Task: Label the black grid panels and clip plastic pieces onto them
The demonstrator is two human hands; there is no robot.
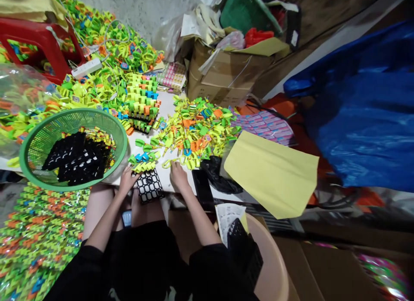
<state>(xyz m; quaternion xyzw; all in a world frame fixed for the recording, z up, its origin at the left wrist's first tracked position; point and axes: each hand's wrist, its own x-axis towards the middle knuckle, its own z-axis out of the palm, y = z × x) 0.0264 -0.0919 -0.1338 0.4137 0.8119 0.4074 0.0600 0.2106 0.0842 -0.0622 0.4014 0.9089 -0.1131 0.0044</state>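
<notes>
A person seated at a low white table (168, 109) works among heaps of small bright plastic pieces. The left hand (128, 179) rests at the near table edge, its fingers closed on the left side of a black grid tray (149, 185), a flat rectangle of open cells lying on the table just in front of the person's knees. The tray's long axis runs away from the person, tilted slightly to the right, its cells facing up. It looks light, thin and fairly stiff, probably easiest to hold by its outer rim, as the cells are too small for fingers. The right hand (177, 175) sits just right of the tray, fingertips pinched on a yellow piece (168, 163) at the edge of the loose pile (194, 133); such pieces seem tiny, hard and easily dropped. A green basket (32, 145) holding more black trays stands to the left
</notes>
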